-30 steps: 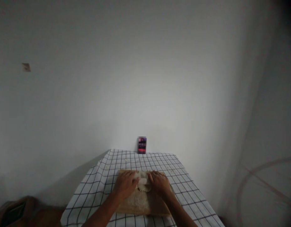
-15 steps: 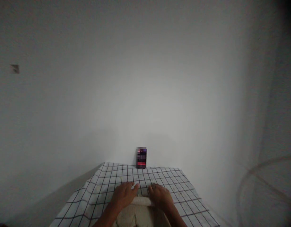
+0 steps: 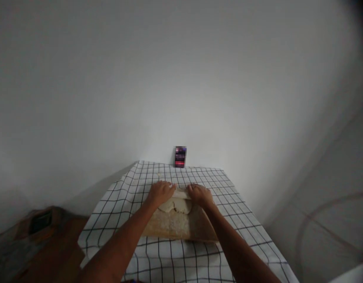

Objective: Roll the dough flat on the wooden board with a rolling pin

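Observation:
A flat sheet of pale dough (image 3: 172, 206) with an uneven, cracked near edge lies on a wooden board (image 3: 177, 228). Across the far part of the dough lies a pale rolling pin (image 3: 181, 193). My left hand (image 3: 162, 192) is closed over its left end, palm down, and my right hand (image 3: 200, 194) over its right end. Both forearms reach forward over the board. The undersides of my hands and the pin's ends are hidden.
A black-and-white checked cloth (image 3: 181, 259) covers the table. At its far edge a phone (image 3: 180, 157) with a blurred screen leans against the white wall (image 3: 181, 78). A dark box-like object (image 3: 41, 223) is low at the left.
The view has tilted down, so the table sits higher and the board's near edge shows. My arms now reach further forward, with both hands still on the rolling pin.

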{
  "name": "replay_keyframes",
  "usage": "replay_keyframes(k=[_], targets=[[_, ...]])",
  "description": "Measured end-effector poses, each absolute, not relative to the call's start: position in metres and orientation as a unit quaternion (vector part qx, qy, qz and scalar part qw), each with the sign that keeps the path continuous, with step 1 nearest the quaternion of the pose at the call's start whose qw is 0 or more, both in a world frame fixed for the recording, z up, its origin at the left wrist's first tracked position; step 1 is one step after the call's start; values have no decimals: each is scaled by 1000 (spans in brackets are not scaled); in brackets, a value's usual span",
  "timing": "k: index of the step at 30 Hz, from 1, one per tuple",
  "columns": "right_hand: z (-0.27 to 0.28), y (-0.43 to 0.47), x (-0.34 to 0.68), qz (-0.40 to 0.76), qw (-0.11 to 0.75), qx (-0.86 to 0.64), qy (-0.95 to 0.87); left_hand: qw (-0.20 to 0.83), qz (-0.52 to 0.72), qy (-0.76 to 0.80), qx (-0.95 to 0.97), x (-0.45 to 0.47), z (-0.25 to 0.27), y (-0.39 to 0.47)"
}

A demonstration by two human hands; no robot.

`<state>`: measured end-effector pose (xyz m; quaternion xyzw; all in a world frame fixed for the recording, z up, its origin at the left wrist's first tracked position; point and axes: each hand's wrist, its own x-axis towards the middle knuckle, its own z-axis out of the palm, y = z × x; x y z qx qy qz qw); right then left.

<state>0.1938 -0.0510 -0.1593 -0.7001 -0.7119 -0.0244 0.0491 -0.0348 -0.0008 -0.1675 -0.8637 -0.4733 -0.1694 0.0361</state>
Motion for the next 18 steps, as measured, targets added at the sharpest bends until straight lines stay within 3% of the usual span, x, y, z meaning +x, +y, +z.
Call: replay_keyframes(k=[4,9,18], targets=[[-180,-65,190,-79,104,-690,-712,50,-204,-458,-864,-42,-185,-17],[-178,-98,183,-43,154,-694,-702,17,-282,-459,-842,-44,-183,-51],[-176,-106,184,-34,148,-677,-720,0,-282,-470,-837,-45,-179,-62]])
